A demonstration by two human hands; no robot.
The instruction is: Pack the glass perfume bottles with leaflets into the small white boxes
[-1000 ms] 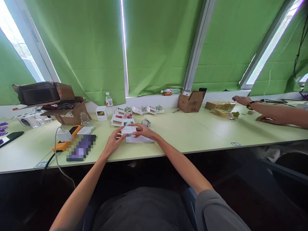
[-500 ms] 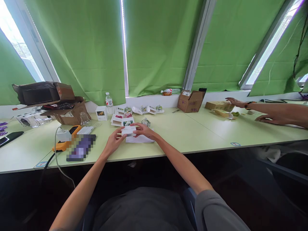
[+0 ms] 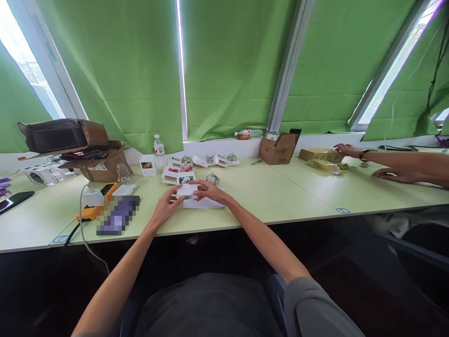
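A small white box [image 3: 187,190] with a barcode on its near side is held between my two hands, just above the table's front part. My left hand [image 3: 168,202] grips its left end, and my right hand [image 3: 207,191] has its right end between thumb and fingers. Under my right hand lies a white sheet of paper [image 3: 205,204]. Just beyond that hand stands a clear glass piece [image 3: 212,178]. Several small opened white boxes with flower pictures, such as one with a red picture [image 3: 171,170], lie past my left hand.
On the left are a blurred-out dark flat item [image 3: 119,216], an orange-and-black device [image 3: 101,201] with cables, and torn cardboard boxes [image 3: 100,166]. A water bottle [image 3: 159,150] stands behind. A brown carton [image 3: 278,148] is at the back; another person's hands [image 3: 347,150] are at a yellow box [image 3: 321,155].
My hands and the white box have barely moved. At the right, the other person's far hand has shifted slightly right and down along the yellow box.
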